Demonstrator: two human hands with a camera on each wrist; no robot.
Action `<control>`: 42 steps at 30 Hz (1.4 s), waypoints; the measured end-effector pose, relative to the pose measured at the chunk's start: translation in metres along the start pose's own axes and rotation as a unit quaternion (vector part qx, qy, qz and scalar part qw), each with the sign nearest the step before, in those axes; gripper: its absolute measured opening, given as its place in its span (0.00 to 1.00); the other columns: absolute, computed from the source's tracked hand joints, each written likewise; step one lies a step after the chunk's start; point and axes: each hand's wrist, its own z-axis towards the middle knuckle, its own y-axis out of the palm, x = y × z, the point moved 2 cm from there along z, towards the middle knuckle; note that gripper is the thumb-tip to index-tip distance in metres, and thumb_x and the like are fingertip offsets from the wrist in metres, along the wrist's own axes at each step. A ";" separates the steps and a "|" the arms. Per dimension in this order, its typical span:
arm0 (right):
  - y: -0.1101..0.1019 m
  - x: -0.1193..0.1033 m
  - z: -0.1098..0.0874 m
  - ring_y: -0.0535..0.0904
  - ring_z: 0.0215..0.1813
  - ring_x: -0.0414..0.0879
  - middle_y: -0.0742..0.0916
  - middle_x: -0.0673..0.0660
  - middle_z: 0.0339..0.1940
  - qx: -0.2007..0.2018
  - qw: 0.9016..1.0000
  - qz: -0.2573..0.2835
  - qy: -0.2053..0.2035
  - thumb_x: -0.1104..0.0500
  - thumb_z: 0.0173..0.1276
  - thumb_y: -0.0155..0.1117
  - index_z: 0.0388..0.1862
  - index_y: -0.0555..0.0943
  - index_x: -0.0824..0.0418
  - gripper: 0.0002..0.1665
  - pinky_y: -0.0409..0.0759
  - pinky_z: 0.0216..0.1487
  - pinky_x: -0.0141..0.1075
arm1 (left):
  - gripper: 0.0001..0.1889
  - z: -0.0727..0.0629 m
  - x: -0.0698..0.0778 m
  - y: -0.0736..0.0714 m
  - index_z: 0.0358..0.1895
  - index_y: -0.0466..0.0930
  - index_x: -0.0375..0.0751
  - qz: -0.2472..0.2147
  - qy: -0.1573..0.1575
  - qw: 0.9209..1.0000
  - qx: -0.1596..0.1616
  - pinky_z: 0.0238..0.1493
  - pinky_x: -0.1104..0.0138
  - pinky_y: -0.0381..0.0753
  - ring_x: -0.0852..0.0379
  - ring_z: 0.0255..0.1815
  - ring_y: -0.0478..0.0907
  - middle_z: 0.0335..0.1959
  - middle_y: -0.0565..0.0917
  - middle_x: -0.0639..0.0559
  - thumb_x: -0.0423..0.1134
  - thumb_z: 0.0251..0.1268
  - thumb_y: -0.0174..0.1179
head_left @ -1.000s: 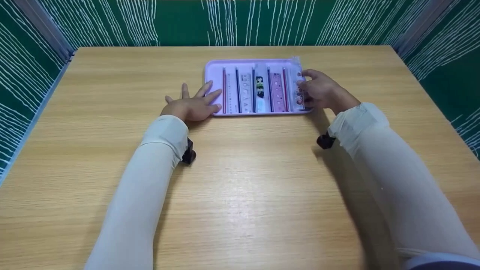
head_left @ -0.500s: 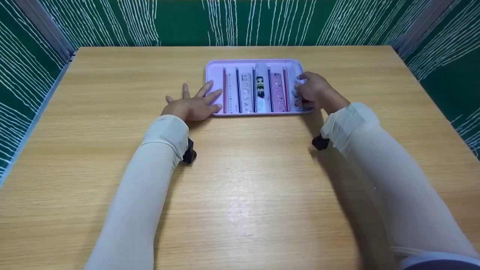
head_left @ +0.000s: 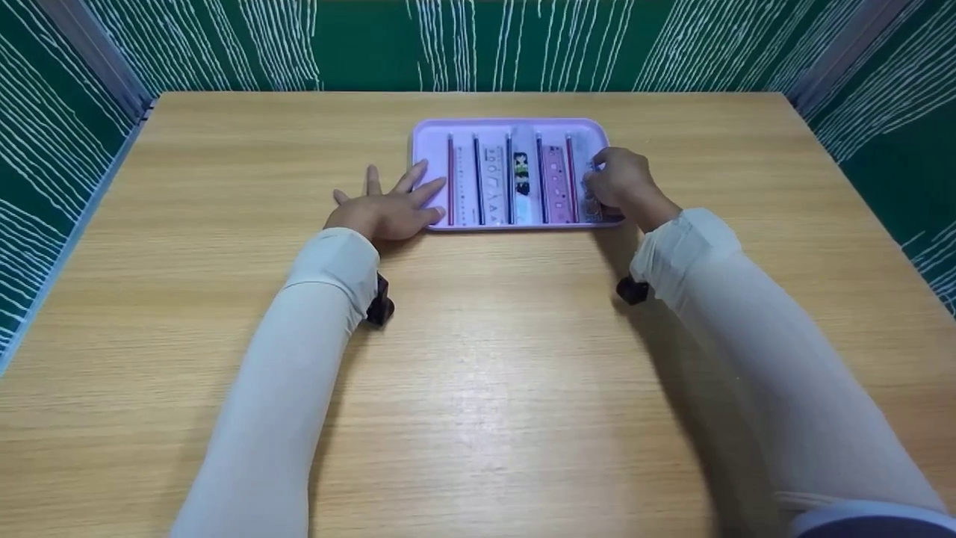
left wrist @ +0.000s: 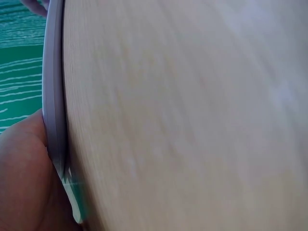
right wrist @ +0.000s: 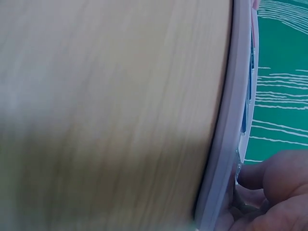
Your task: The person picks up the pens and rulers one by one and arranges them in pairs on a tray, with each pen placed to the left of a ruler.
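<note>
A lilac tray (head_left: 429, 142) lies near the back of the table. In it, pencils and rulers stand side by side in a row: a red pencil (head_left: 451, 179), a clear ruler (head_left: 464, 187), a stencil ruler (head_left: 493, 183), a ruler with dark cartoon figures (head_left: 521, 175) and a pink ruler (head_left: 555, 183) among them. My left hand (head_left: 388, 214), fingers spread, rests at the tray's left edge. At the right end my right hand (head_left: 626, 183) pinches a clear printed strip (head_left: 592, 207), seemingly a ruler, partly hidden under the fingers. The right wrist view shows its clear edge (right wrist: 237, 166) by the thumb.
The wooden table (head_left: 478, 359) stretches between the forearms and the viewer. Green panels with white lines (head_left: 358, 45) stand behind and on both sides. A small black wrist camera (head_left: 381, 302) sits on each wrist.
My right hand has moved left and inward over the tray's right end, bringing the clear strip down beside the rightmost red pencil. My left hand has stayed in place.
</note>
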 end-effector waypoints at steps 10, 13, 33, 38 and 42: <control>-0.001 -0.004 -0.006 0.76 0.62 0.55 0.75 0.63 0.69 0.026 0.999 -0.021 -0.001 0.58 0.82 0.46 0.82 0.59 0.60 0.32 0.82 0.66 0.49 | 0.33 0.000 0.000 0.000 0.77 0.26 0.87 0.005 0.008 1.000 -0.004 0.61 0.17 0.18 0.31 0.77 0.08 0.79 0.14 0.73 0.74 0.74 0.29; -0.001 -0.006 -0.007 0.77 0.61 0.55 0.76 0.62 0.68 0.031 0.999 -0.027 0.004 0.58 0.82 0.46 0.82 0.60 0.59 0.32 0.82 0.65 0.49 | 0.33 -0.001 0.000 -0.001 0.77 0.26 0.87 0.005 0.010 1.000 -0.003 0.61 0.17 0.18 0.31 0.77 0.08 0.79 0.14 0.73 0.74 0.74 0.29; 0.002 -0.006 -0.013 0.80 0.48 0.56 0.80 0.65 0.53 0.067 0.982 -0.175 -0.012 0.58 0.82 0.43 0.75 0.67 0.70 0.28 0.84 0.41 0.41 | 0.33 -0.001 -0.001 0.000 0.77 0.28 0.88 -0.010 0.008 1.000 -0.002 0.61 0.19 0.16 0.32 0.77 0.07 0.79 0.15 0.75 0.73 0.75 0.31; 0.003 -0.002 -0.017 0.80 0.50 0.58 0.80 0.68 0.56 0.087 0.980 -0.170 -0.056 0.57 0.82 0.47 0.77 0.63 0.69 0.30 0.86 0.45 0.43 | 0.33 -0.001 -0.001 0.000 0.76 0.28 0.89 -0.014 0.005 1.000 -0.002 0.61 0.19 0.15 0.33 0.77 0.06 0.78 0.15 0.76 0.73 0.75 0.31; -0.001 0.003 -0.019 0.79 0.51 0.58 0.80 0.69 0.58 0.106 0.978 -0.157 -0.090 0.55 0.81 0.51 0.76 0.64 0.69 0.31 0.85 0.48 0.45 | 0.33 0.000 -0.001 0.000 0.77 0.28 0.88 -0.011 0.007 1.000 0.000 0.61 0.19 0.15 0.33 0.77 0.07 0.78 0.15 0.75 0.73 0.75 0.31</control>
